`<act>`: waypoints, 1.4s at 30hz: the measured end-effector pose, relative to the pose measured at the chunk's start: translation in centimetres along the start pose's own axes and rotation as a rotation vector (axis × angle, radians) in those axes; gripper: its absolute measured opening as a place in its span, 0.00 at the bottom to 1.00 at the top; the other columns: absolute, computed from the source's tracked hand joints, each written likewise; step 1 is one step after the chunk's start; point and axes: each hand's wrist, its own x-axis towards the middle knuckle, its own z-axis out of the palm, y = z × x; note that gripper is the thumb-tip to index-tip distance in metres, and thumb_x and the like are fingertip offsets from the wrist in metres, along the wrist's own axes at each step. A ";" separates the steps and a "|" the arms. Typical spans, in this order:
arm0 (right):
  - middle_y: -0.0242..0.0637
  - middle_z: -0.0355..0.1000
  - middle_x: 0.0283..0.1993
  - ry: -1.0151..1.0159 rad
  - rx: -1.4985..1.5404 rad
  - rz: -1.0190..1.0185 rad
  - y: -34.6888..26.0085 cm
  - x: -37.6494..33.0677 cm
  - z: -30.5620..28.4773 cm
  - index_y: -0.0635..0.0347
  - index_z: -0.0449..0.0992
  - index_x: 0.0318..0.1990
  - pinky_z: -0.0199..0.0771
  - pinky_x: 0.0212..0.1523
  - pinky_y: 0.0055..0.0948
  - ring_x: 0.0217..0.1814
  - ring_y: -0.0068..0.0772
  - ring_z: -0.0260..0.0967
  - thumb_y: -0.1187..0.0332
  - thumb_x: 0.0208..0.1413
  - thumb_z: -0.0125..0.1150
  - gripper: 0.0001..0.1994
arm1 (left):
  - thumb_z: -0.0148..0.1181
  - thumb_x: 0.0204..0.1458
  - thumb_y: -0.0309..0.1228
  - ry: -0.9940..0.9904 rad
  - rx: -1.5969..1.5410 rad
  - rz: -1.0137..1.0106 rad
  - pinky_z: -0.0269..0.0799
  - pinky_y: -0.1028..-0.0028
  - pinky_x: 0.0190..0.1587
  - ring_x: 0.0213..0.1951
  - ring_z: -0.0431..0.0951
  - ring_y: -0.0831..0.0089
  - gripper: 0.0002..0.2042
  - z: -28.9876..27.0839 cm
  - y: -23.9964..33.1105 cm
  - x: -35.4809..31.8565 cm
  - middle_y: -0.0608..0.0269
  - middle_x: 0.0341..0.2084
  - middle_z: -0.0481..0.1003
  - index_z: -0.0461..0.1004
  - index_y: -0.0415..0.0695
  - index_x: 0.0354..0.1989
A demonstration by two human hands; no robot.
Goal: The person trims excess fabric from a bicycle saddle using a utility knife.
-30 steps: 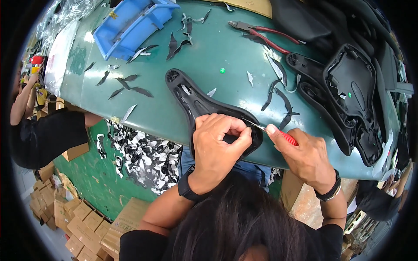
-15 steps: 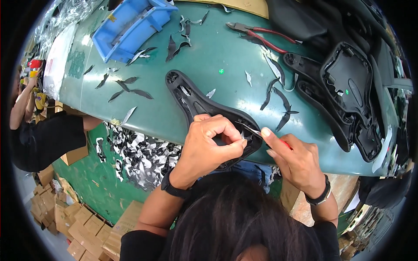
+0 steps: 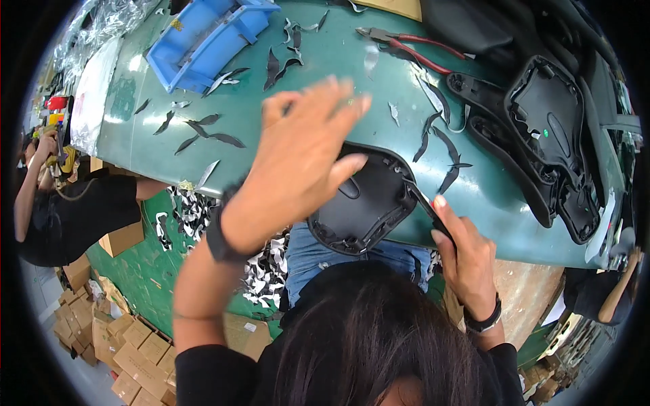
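Observation:
A black bicycle saddle (image 3: pixel 359 210) lies underside up at the table's near edge, its wide end over my lap. My left hand (image 3: pixel 298 149) is above its narrow end and hides it. The fingers are stretched out and blurred by motion, with nothing in them. Past the fingertips, a pale scrap (image 3: pixel 371 59) shows as a blur. My right hand (image 3: pixel 467 254) is closed around a slim dark tool (image 3: pixel 428 206) with a bit of red on it; its exact kind is unclear. The tool's tip meets the saddle's right rim.
Red-handled cutting pliers (image 3: pixel 413 47) lie at the back, near a blue bin (image 3: pixel 203 51). More black saddles (image 3: pixel 548 128) are piled at right. Black and white trimmings (image 3: pixel 203 132) dot the green table. Co-workers' arms (image 3: pixel 145 188) show at the sides.
My left hand has left the saddle's wide end, moved forward and opened. A blurred pale scrap has appeared beyond it. My right hand has shifted slightly nearer me, still holding the tool.

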 end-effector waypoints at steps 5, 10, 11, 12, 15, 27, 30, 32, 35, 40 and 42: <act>0.48 0.73 0.43 0.134 0.275 -0.031 0.9 0.7 -0.1 0.62 0.60 0.65 0.73 0.39 0.35 0.40 0.46 0.74 0.78 0.55 0.58 0.28 | 0.67 0.46 0.35 -0.409 0.032 -0.200 0.68 0.69 0.42 0.41 0.74 0.60 0.21 -3.6 -0.2 0.4 0.54 0.36 0.70 0.72 0.37 0.46; 0.57 0.64 0.61 -0.049 0.553 0.240 -0.7 0.1 0.9 0.68 0.56 0.65 0.70 0.54 0.40 0.57 0.57 0.69 0.74 0.61 0.51 0.25 | 0.65 0.51 0.33 0.041 -0.346 -0.509 0.69 0.67 0.44 0.38 0.73 0.65 0.23 0.0 -0.5 -6.8 0.54 0.37 0.73 0.65 0.37 0.53; 0.56 0.63 0.62 -0.065 0.576 0.257 -0.8 0.4 1.2 0.68 0.57 0.65 0.71 0.53 0.40 0.57 0.60 0.68 0.74 0.61 0.51 0.25 | 0.64 0.53 0.32 0.010 -0.398 -0.651 0.70 0.70 0.46 0.40 0.75 0.68 0.23 0.2 0.8 -7.0 0.53 0.40 0.76 0.64 0.36 0.54; 0.56 0.63 0.62 -0.065 0.579 0.263 -0.8 0.9 1.4 0.68 0.57 0.65 0.71 0.53 0.40 0.57 0.60 0.68 0.74 0.61 0.51 0.25 | 0.63 0.54 0.34 -0.008 -0.373 -0.676 0.71 0.70 0.45 0.41 0.76 0.69 0.24 0.5 1.3 -7.0 0.52 0.39 0.77 0.62 0.35 0.55; 0.56 0.66 0.59 -0.026 0.543 0.215 -1.3 2.5 1.6 0.65 0.57 0.65 0.72 0.51 0.41 0.54 0.61 0.69 0.74 0.61 0.51 0.25 | 0.63 0.55 0.34 -0.006 -0.451 -0.705 0.71 0.70 0.47 0.43 0.76 0.69 0.24 1.0 1.4 -7.4 0.51 0.41 0.76 0.62 0.35 0.55; 0.63 0.72 0.44 -0.172 0.324 0.121 -3.0 2.1 2.0 0.71 0.51 0.67 0.73 0.43 0.46 0.41 0.65 0.71 0.76 0.56 0.57 0.32 | 0.62 0.56 0.33 0.205 -0.554 -0.877 0.69 0.69 0.49 0.43 0.75 0.68 0.25 3.0 4.1 -8.0 0.51 0.43 0.75 0.60 0.34 0.56; 0.63 0.72 0.43 -0.214 0.298 0.140 -3.5 0.2 1.4 0.69 0.51 0.67 0.73 0.42 0.47 0.40 0.65 0.71 0.76 0.56 0.58 0.33 | 0.62 0.56 0.33 0.259 -0.509 -0.904 0.69 0.68 0.46 0.42 0.75 0.67 0.22 3.9 5.2 -8.2 0.50 0.41 0.74 0.62 0.33 0.51; 0.63 0.72 0.44 -0.340 0.386 0.295 -3.8 -0.7 0.6 0.65 0.51 0.67 0.73 0.42 0.46 0.41 0.63 0.72 0.74 0.57 0.57 0.32 | 0.62 0.56 0.32 0.372 -0.424 -0.854 0.69 0.68 0.45 0.40 0.74 0.66 0.19 4.5 5.6 -8.8 0.51 0.38 0.73 0.63 0.33 0.49; 0.59 0.71 0.50 -0.177 0.552 0.447 -3.1 0.5 0.4 0.61 0.50 0.68 0.73 0.48 0.43 0.47 0.59 0.73 0.72 0.57 0.59 0.33 | 0.62 0.54 0.29 0.324 -0.358 -0.763 0.66 0.63 0.46 0.41 0.71 0.58 0.19 4.8 5.3 -9.4 0.48 0.38 0.69 0.63 0.35 0.48; 0.56 0.72 0.47 0.113 0.497 0.191 -2.6 7.5 4.0 0.62 0.55 0.65 0.72 0.49 0.38 0.45 0.56 0.74 0.77 0.51 0.63 0.34 | 0.62 0.53 0.27 0.261 -0.259 -0.672 0.64 0.59 0.48 0.43 0.68 0.50 0.20 4.7 5.2 -9.3 0.45 0.40 0.66 0.62 0.32 0.49; 0.56 0.72 0.46 0.062 0.519 0.158 -2.7 7.8 3.9 0.63 0.58 0.63 0.72 0.48 0.38 0.44 0.55 0.74 0.77 0.51 0.63 0.31 | 0.62 0.54 0.29 0.322 -0.355 -0.710 0.64 0.61 0.49 0.45 0.69 0.55 0.20 4.4 5.3 -8.6 0.46 0.43 0.67 0.62 0.32 0.50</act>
